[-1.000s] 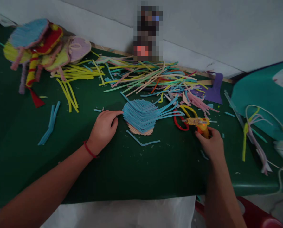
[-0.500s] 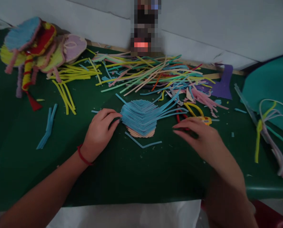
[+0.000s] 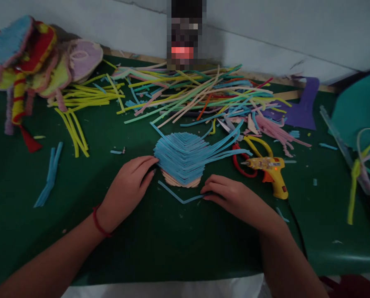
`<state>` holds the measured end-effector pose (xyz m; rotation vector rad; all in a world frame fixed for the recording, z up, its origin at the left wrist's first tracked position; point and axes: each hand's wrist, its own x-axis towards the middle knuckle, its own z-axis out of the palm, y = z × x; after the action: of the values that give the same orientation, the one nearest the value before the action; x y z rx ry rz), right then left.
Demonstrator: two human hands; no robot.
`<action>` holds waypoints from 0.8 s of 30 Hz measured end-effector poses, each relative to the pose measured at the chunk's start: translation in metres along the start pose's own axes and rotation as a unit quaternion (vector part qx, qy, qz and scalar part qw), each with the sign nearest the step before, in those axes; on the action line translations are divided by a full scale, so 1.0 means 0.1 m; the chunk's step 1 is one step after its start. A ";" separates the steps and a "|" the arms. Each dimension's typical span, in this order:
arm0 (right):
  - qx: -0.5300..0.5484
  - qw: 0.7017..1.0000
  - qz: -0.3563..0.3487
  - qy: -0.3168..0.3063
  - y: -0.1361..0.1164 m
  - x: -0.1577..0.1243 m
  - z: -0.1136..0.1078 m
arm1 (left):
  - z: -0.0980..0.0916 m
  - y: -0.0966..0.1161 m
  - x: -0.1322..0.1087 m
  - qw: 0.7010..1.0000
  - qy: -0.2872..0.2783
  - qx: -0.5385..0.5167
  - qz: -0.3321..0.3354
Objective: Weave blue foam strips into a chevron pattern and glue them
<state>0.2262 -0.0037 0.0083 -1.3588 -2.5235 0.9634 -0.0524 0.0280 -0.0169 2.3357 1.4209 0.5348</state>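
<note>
A round piece covered in blue pipe cleaners laid in V-shaped rows [image 3: 183, 159] lies on the green table, its pale base showing at the lower edge. Long blue ends fan out to its right. At its left edge my left hand [image 3: 127, 192] holds the rim with fingertips, thumb slightly lower. Just below the piece lies a separate blue pipe cleaner [image 3: 170, 192] bent into a V. My right hand [image 3: 234, 198] pinches the right end of that bent pipe cleaner between thumb and fingers.
Right of my right hand lies a yellow glue gun [image 3: 273, 171] with its cord, beside scissors [image 3: 259, 145]. Behind is a heap of coloured pipe cleaners [image 3: 191, 95]. Fuzzy round pieces [image 3: 85, 60] are stacked back left; blue strips [image 3: 49, 178] lie at left.
My right hand has moved left and down from beside the glue gun to the bent pipe cleaner and closed on its end. My left hand stays at the round piece. The view has shifted slightly.
</note>
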 end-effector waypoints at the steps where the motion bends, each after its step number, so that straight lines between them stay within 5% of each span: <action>1: 0.000 1.000 0.000 -0.001 0.01 0.00 0.00 | 0.01 -0.01 0.00 1.000 -0.002 0.003 0.000; 11: -0.017 0.998 -0.036 0.042 0.05 0.01 0.00 | -0.08 0.01 -0.01 0.999 0.010 -0.010 -0.041; 19: -0.013 0.991 -0.076 0.112 0.09 0.05 0.04 | -0.18 0.01 0.01 0.975 -0.108 -0.145 -0.128; 24: -0.015 0.987 -0.081 0.141 0.11 0.07 0.05 | -0.20 0.02 0.04 0.959 -0.129 -0.197 -0.160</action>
<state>0.2275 0.0038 -0.0034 -1.1796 -2.3967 0.6546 -0.0590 0.0329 0.0014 1.7495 1.3821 0.3634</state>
